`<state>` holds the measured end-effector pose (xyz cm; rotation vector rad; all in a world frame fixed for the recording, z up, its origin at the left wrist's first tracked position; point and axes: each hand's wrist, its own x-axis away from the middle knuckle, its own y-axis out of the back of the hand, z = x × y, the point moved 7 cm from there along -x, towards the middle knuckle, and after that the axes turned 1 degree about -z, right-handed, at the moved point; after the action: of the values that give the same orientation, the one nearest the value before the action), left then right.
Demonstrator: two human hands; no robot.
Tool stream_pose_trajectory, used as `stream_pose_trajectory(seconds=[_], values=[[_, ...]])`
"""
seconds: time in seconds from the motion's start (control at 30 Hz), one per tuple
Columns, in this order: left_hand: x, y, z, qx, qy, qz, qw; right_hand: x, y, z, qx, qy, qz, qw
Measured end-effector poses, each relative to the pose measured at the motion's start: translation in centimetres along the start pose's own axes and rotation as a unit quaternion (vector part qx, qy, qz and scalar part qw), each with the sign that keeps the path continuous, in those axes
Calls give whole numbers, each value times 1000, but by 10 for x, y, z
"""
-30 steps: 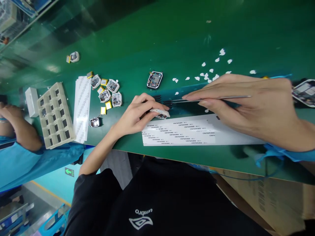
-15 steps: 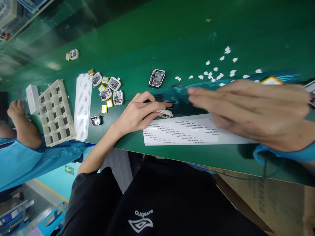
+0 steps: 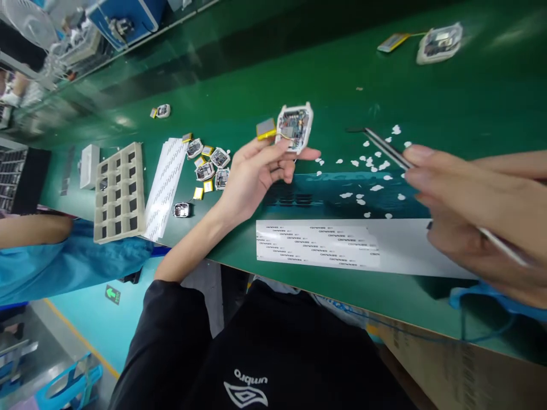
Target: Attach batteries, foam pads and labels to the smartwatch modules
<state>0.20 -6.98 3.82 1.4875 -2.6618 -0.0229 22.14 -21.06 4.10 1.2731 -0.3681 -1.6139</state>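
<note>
My left hand (image 3: 252, 176) is raised over the table, thumb and fingers closed on a white watch case (image 3: 301, 128) whose open side shows a circuit board. A yellow-edged battery (image 3: 266, 129) hangs beside the case, above my fingers. In my right hand (image 3: 474, 199) are metal tweezers (image 3: 387, 148), pointing left. A thin dark strip (image 3: 354, 130) is at their tips, apart from the watch case. Beneath my hands lies a blue film (image 3: 329, 193) with several short black strips (image 3: 297, 199) on it.
Small white stickers (image 3: 376, 165) are scattered between my hands. A printed white sheet (image 3: 316, 245) lies along the near edge. More watch cases (image 3: 205, 171) with batteries sit left, beside paper sheets (image 3: 164, 188) and a beige compartment tray (image 3: 119, 193). Another case (image 3: 440, 42) is far right. A co-worker's sleeve (image 3: 51, 262) is at left.
My left hand has risen from the film and now holds up the watch case with its open side showing. My right hand has moved right, its tweezers now plainly visible. The view has shifted.
</note>
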Motion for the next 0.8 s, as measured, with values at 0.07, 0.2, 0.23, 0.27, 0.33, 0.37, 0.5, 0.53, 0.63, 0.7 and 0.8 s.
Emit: stream_pose_trajectory(seconds=[0.07, 0.2, 0.23, 0.27, 0.33, 0.37, 0.5, 0.53, 0.63, 0.7, 0.8], values=[[-1, -2, 17, 25, 46, 14, 999, 7, 1, 21, 25, 90, 35, 995], [8, 0, 27, 50, 39, -32, 998, 16, -1, 52, 32, 139, 119, 983], [9, 1, 27, 54, 36, -48, 997, 15, -1, 56, 23, 133, 128, 983], [11, 1, 27, 61, 39, -65, 995, 14, -2, 60, 10, 128, 136, 982], [13, 0, 27, 77, 57, -86, 992, 12, -4, 65, -20, 123, 146, 981], [14, -1, 27, 83, 68, -91, 990, 12, -5, 66, -32, 122, 145, 981], [20, -8, 23, 110, 100, -73, 986, 11, -8, 69, -46, 115, 132, 984], [21, -10, 22, 122, 106, -66, 985, 11, -9, 68, -41, 119, 133, 983], [25, -14, 22, 155, 124, -51, 979, 14, -10, 67, -35, 163, 141, 976], [26, -16, 23, 158, 137, -49, 977, 16, -9, 65, -42, 194, 158, 967], [26, -16, 25, 152, 150, -47, 976, 18, -12, 59, -37, 158, 221, 962]])
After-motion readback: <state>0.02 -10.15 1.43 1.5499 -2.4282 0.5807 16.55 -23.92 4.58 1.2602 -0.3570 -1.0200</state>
